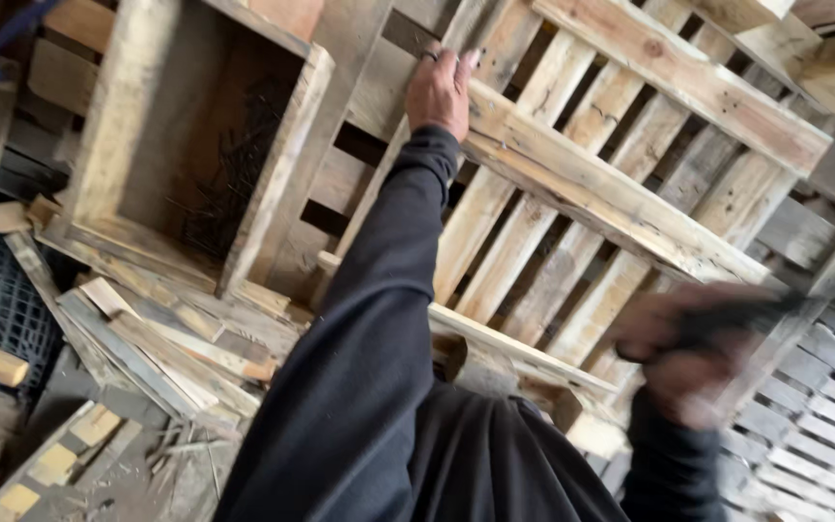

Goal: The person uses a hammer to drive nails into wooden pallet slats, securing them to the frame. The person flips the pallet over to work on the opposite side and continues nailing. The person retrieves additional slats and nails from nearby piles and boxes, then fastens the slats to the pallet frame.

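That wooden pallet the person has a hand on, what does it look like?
The pallet is pale, rough, unpainted wood: parallel slats with dark gaps between them, crossed by a thicker board running diagonally through the view. It sits tilted in the frame, over other pallets. The left hand rests flat on its upper edge; the blurred right hand, gripping something dark, hovers near its lower edge.

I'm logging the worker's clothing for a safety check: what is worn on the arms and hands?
Both arms wear long black sleeves reaching the wrists. The left hand is bare, no glove, with a ring on one finger. The right hand is too blurred to tell.
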